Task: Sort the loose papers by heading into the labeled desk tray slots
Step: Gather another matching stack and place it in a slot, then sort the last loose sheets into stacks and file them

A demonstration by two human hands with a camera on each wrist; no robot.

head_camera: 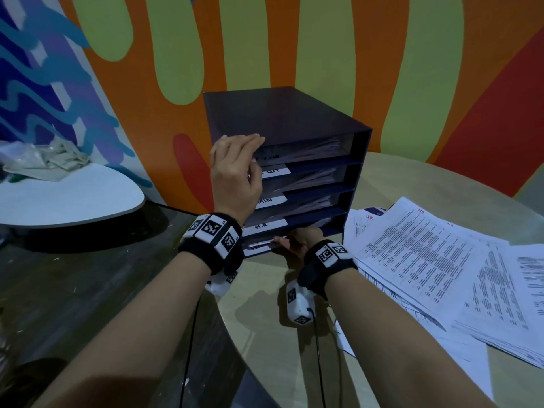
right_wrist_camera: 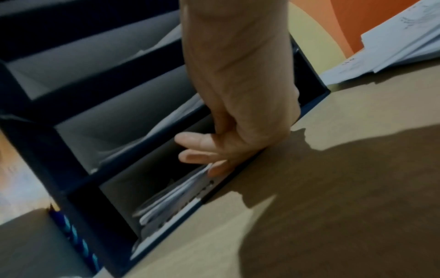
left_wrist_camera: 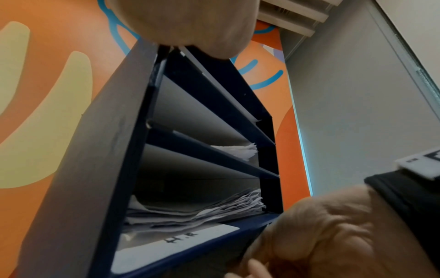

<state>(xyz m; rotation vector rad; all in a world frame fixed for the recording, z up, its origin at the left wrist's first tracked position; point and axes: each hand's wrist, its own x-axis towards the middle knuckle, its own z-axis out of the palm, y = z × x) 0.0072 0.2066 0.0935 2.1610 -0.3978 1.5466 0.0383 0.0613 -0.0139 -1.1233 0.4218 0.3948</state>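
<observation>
My right hand (right_wrist_camera: 238, 116) reaches into the bottom slot of the dark blue paper tray (right_wrist_camera: 47, 150). My fingers (right_wrist_camera: 197, 156) touch thin white papers (right_wrist_camera: 176, 195) there. More white sheets (right_wrist_camera: 393, 43) lie on the tan table (right_wrist_camera: 309, 216).

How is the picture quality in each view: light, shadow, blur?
Head view: dim, wide-angle bending, tray labels partly readable. Left wrist view: the left hand close and blurred. Right wrist view: soft motion blur, a dark shadow on the table.

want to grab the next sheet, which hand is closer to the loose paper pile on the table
Right. The right hand is at the organizer's bottom slot, just beside the loose paper pile. The left hand rests up on the organizer's top front edge, farther from the pile.
</observation>
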